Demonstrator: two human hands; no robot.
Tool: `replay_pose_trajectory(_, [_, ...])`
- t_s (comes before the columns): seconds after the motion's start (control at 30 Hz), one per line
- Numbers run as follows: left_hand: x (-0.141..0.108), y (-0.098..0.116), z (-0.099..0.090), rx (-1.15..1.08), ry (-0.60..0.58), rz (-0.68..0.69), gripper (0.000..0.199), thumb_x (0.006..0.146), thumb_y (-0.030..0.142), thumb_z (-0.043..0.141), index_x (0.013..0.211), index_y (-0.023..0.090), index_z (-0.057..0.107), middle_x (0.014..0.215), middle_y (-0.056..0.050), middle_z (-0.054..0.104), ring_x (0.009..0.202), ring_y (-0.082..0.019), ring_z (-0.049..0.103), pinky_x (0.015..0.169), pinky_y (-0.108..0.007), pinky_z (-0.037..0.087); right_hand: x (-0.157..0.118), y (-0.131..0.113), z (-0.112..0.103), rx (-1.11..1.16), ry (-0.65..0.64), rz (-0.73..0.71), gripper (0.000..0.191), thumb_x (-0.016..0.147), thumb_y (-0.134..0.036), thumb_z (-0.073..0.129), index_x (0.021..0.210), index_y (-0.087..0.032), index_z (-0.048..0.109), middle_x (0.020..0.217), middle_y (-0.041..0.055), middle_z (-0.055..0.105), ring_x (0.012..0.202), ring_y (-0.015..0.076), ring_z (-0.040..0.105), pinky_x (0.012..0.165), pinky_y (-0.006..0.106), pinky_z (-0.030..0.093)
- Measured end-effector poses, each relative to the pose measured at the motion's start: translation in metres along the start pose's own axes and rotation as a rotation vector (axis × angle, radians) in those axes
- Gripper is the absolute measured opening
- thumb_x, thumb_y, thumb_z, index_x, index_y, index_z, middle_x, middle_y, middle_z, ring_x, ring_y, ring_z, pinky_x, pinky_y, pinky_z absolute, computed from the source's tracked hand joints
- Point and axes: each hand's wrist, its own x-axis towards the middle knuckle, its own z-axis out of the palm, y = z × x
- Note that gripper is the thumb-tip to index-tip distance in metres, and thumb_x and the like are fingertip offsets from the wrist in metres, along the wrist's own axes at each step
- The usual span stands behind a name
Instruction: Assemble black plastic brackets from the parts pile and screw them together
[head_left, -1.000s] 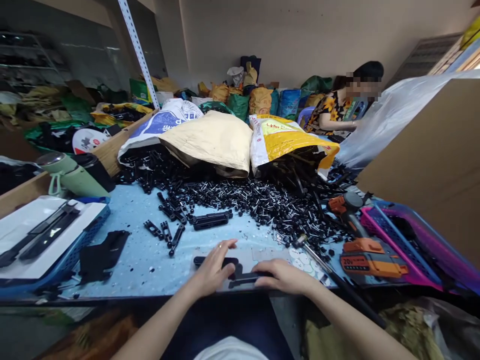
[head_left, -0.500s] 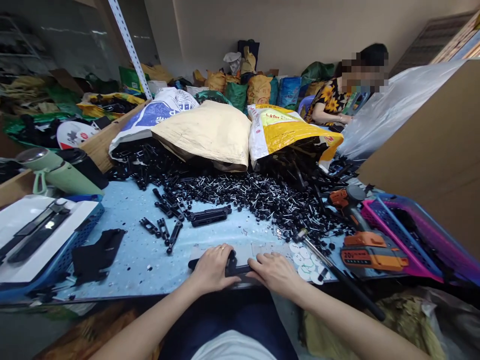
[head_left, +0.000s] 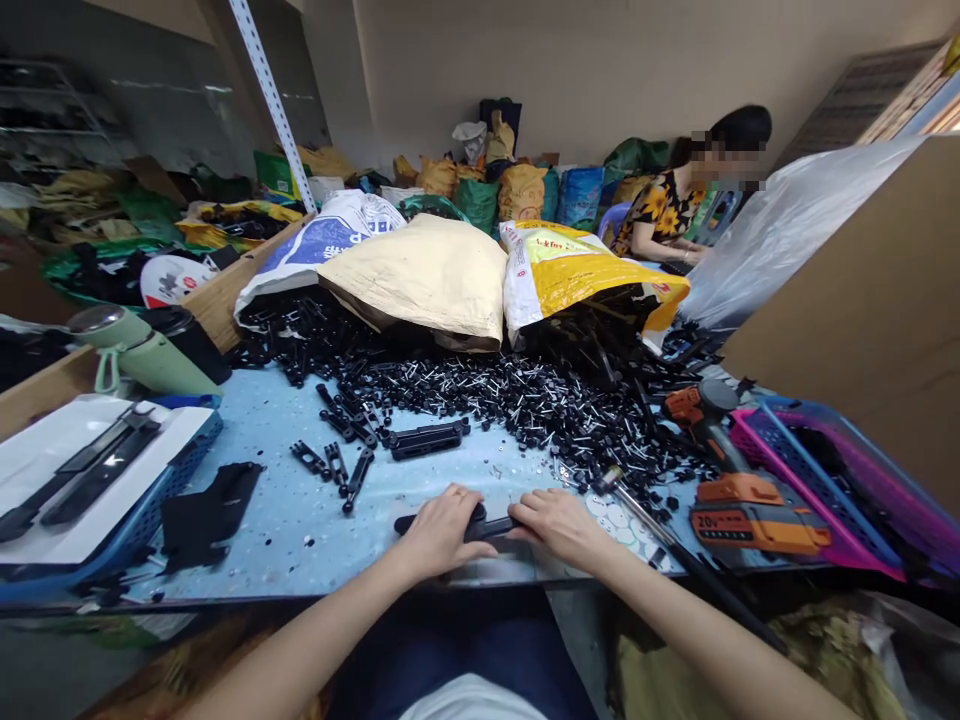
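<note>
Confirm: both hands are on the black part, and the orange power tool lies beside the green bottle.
Wrong place: the head view shows the orange power tool beside the pink basket. The left hand and right hand are on the black part.

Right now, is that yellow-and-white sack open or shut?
Open. The yellow-and-white sack gapes at the front, and dark parts show in its mouth.
</note>
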Motion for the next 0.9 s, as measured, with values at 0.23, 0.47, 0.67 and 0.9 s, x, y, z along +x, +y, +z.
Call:
replay_pose_trajectory(0.23, [0.119,-0.063,-0.044,0.214,0.130,-0.361,0.028,0.085,0.015,0.039,0.110,0.011,0.049,0.109,-0.016,0.051,0.104,-0.025,0.047,0.083,-0.038,0.041,-0.019,0.011,0.028,0.176,0.084,0.128,0.034,0.090,-0.044,0.031,0.099,-0.021,0.054,0.092,0.0056,0.056,0.084,0.0182,0.050,0.072,0.030,0.035])
replay_pose_trajectory(0.47, [0.155,-0.088,-0.030,0.252,0.076,-0.427,0.032,0.083,0.033,0.050,0.110,0.014,0.049,0.108,-0.007,0.053,0.091,-0.017,0.054,0.077,-0.038,0.047,0.029,0.029,0.010,0.144,0.224,0.236,0.029,0.091,-0.034,0.032,0.108,-0.019,0.050,0.102,0.0071,0.054,0.093,0.0190,0.047,0.079,0.029,0.037])
replay_pose_trajectory(0.67, [0.143,-0.080,-0.041,0.265,0.210,-0.418,0.021,0.085,0.014,0.040,0.096,0.008,0.057,0.109,-0.016,0.051,0.104,-0.025,0.048,0.083,-0.038,0.041,0.125,0.045,0.006,-0.040,0.168,0.302,0.021,0.087,-0.017,0.038,0.101,-0.015,0.054,0.100,0.0110,0.055,0.096,0.0222,0.046,0.078,0.033,0.036])
replay_pose_trajectory(0.9, [0.039,-0.076,-0.065,0.119,0.250,-0.307,0.022,0.086,0.019,0.039,0.100,0.017,0.056,0.093,-0.006,0.057,0.085,-0.015,0.055,0.077,-0.025,0.043,0.113,0.056,0.019,0.037,0.157,0.302,0.019,0.084,-0.014,0.040,0.094,-0.012,0.056,0.099,0.0113,0.054,0.091,0.0195,0.050,0.079,0.028,0.037])
